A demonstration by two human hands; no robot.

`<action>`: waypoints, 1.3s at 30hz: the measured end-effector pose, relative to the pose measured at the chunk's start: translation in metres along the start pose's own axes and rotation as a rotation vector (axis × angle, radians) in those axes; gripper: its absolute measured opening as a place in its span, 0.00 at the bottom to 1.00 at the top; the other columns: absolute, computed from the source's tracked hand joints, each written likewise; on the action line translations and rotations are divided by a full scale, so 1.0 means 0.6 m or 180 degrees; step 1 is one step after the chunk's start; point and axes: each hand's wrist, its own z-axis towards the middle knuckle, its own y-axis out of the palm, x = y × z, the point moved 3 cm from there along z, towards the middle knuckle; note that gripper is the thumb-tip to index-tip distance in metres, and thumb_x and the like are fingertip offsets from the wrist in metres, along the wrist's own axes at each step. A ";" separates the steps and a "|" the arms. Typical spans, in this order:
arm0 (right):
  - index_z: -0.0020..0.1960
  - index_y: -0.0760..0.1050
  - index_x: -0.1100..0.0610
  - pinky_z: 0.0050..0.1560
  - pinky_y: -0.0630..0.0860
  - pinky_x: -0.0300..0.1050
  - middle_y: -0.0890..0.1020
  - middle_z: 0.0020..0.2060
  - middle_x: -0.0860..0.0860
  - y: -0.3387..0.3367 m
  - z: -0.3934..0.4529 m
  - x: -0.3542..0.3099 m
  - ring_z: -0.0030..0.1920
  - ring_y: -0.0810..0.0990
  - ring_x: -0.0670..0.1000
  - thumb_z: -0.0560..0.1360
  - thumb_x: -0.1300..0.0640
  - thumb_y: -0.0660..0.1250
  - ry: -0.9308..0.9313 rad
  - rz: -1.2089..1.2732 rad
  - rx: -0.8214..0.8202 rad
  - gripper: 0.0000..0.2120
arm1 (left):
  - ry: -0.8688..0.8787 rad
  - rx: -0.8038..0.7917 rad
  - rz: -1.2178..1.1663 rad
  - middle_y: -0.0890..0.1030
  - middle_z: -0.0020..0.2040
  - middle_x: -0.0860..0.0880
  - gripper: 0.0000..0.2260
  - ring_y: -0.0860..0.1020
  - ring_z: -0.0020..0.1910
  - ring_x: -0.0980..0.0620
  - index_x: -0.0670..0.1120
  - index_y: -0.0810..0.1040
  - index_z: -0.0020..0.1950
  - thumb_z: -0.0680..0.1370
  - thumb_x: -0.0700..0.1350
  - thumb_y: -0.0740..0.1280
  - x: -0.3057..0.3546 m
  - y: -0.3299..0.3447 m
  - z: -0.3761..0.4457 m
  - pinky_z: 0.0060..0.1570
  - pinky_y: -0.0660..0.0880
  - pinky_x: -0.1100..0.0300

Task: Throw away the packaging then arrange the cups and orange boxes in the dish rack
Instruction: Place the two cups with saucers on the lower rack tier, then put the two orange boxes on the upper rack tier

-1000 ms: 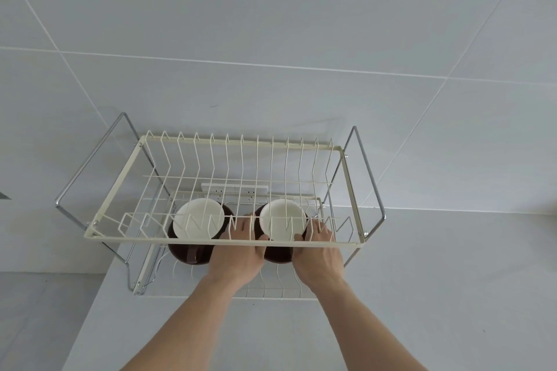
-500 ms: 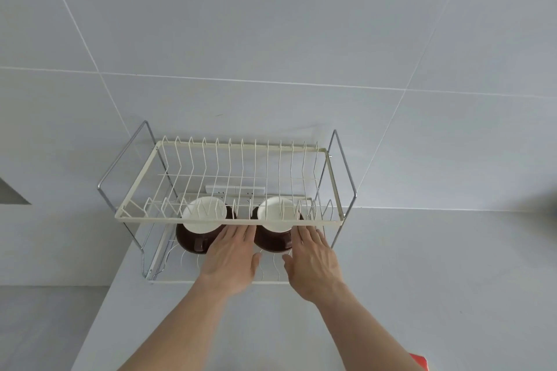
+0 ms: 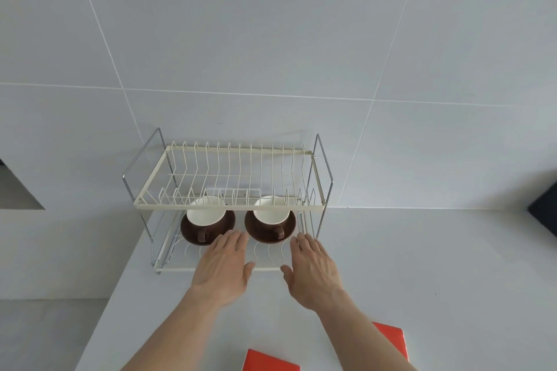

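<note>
A cream wire dish rack (image 3: 229,206) with two tiers stands against the tiled wall. On its lower tier sit two brown cups with white insides, the left cup (image 3: 207,221) and the right cup (image 3: 270,220), side by side with handles facing me. My left hand (image 3: 224,265) hovers flat and empty in front of the gap between the cups. My right hand (image 3: 312,269) is spread open just right of the right cup, holding nothing. Two orange boxes lie on the counter near me: one (image 3: 269,364) at the bottom edge, another (image 3: 391,337) partly behind my right forearm.
The white counter (image 3: 422,265) stretches to the right of the rack. Its left edge drops off below the rack's left side. A dark object (image 3: 545,214) sits at the far right edge. A dark recess (image 3: 15,190) opens in the wall at the left.
Both hands have let go of the right cup and drawn back out of the rack towards me. The view has pulled back, bringing the two orange boxes into sight.
</note>
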 end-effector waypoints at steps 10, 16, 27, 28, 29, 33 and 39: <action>0.76 0.59 0.61 0.78 0.57 0.50 0.66 0.74 0.56 0.027 -0.082 0.001 0.75 0.62 0.57 0.82 0.46 0.57 0.0055 -0.0005 -0.0117 0.29 | -0.0122 -0.0312 0.0035 0.54 0.81 0.47 0.30 0.51 0.80 0.48 0.44 0.48 0.80 0.83 0.56 0.52 0.016 0.024 -0.087 0.78 0.47 0.55; 0.73 0.62 0.60 0.76 0.61 0.49 0.70 0.69 0.55 0.080 -0.150 0.007 0.71 0.66 0.57 0.81 0.45 0.57 0.0113 0.0021 -0.0334 0.26 | -0.0171 -0.0582 0.0054 0.53 0.81 0.47 0.30 0.49 0.80 0.49 0.44 0.47 0.81 0.83 0.56 0.51 0.016 0.073 -0.150 0.78 0.45 0.55; 0.73 0.65 0.57 0.68 0.69 0.46 0.73 0.67 0.52 0.159 -0.248 0.010 0.68 0.71 0.53 0.81 0.44 0.56 0.0572 0.0651 -0.0663 0.25 | -0.0378 -0.0843 -0.0214 0.57 0.80 0.48 0.30 0.54 0.79 0.50 0.44 0.51 0.80 0.82 0.58 0.50 0.024 0.144 -0.234 0.77 0.50 0.56; 0.73 0.65 0.57 0.66 0.71 0.45 0.73 0.67 0.51 0.164 -0.253 0.009 0.67 0.72 0.53 0.81 0.43 0.56 0.0688 0.0756 -0.0674 0.25 | -0.0421 -0.0877 -0.0273 0.58 0.80 0.48 0.30 0.55 0.79 0.50 0.45 0.52 0.80 0.82 0.58 0.52 0.026 0.150 -0.239 0.77 0.52 0.56; 0.73 0.65 0.56 0.64 0.71 0.45 0.73 0.68 0.50 0.169 -0.258 0.008 0.67 0.72 0.52 0.82 0.43 0.56 0.0821 0.0881 -0.0666 0.25 | -0.0502 -0.0914 -0.0353 0.59 0.80 0.49 0.30 0.57 0.78 0.50 0.45 0.52 0.80 0.82 0.59 0.52 0.028 0.155 -0.244 0.77 0.55 0.56; 0.74 0.66 0.55 0.63 0.71 0.45 0.73 0.68 0.49 0.183 -0.276 0.002 0.67 0.73 0.51 0.81 0.41 0.56 0.1432 0.1496 -0.0597 0.27 | -0.0995 -0.0974 -0.0930 0.67 0.74 0.50 0.30 0.65 0.73 0.51 0.46 0.57 0.78 0.81 0.61 0.54 0.037 0.174 -0.254 0.69 0.67 0.56; 0.67 0.76 0.53 0.58 0.72 0.43 0.80 0.60 0.49 0.205 -0.282 -0.007 0.61 0.78 0.50 0.77 0.39 0.63 0.2096 0.2101 -0.0616 0.25 | -0.1528 -0.1223 -0.1648 0.79 0.60 0.53 0.26 0.78 0.58 0.53 0.50 0.72 0.67 0.75 0.63 0.62 0.044 0.203 -0.264 0.59 0.75 0.56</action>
